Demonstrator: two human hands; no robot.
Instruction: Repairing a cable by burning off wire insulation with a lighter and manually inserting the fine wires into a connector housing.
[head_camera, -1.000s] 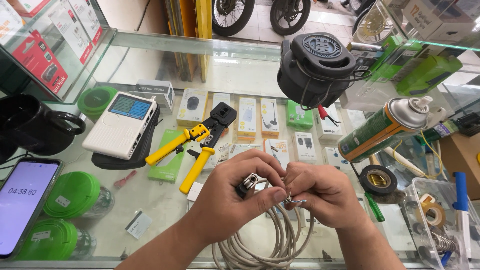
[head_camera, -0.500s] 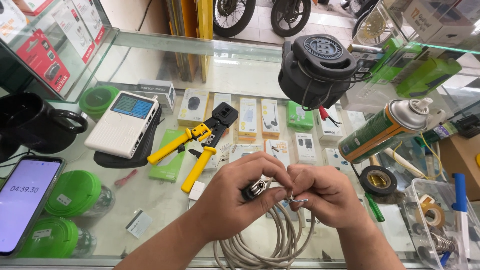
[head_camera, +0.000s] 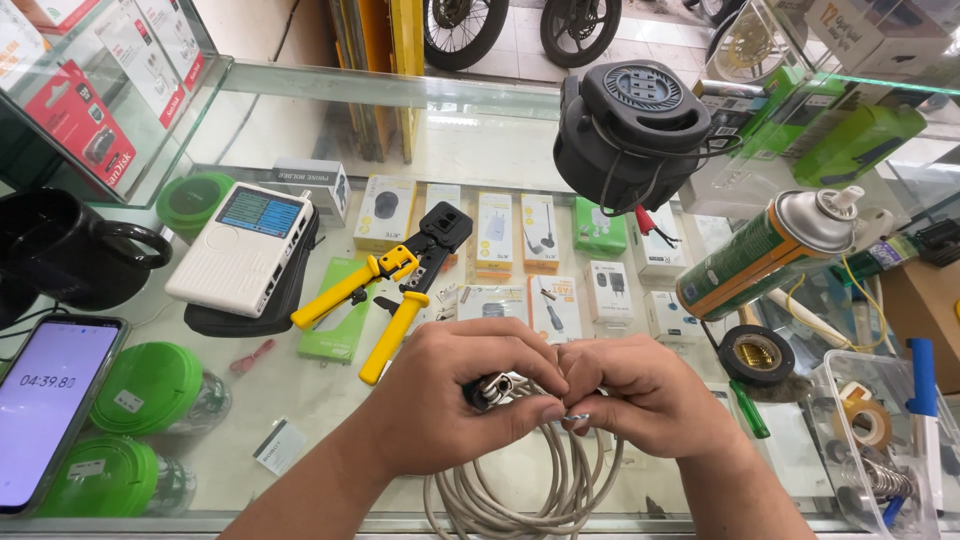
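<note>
My left hand (head_camera: 465, 400) grips a small dark-and-metal tool (head_camera: 487, 389) between thumb and fingers. My right hand (head_camera: 650, 395) pinches the end of a grey cable (head_camera: 520, 490) right against that tool; the cable tip is hidden by my fingers. The rest of the cable lies coiled on the glass counter below both hands. A yellow-handled crimping tool (head_camera: 395, 290) lies just beyond my left hand. A white cable tester (head_camera: 243, 247) with a coloured screen rests on a black pouch further left.
A black cable reel (head_camera: 630, 130) and a green spray can (head_camera: 765, 252) sit at the right, with black tape (head_camera: 757, 356) and a clear tray (head_camera: 880, 440) of small parts. Left: a phone (head_camera: 45, 405), green tubs (head_camera: 150, 385), a black mug (head_camera: 70, 245). Boxed goods show under the glass.
Both hands stay together over the coil. My fingers have shifted slightly on the small tool and the cable end; nothing else on the counter moved.
</note>
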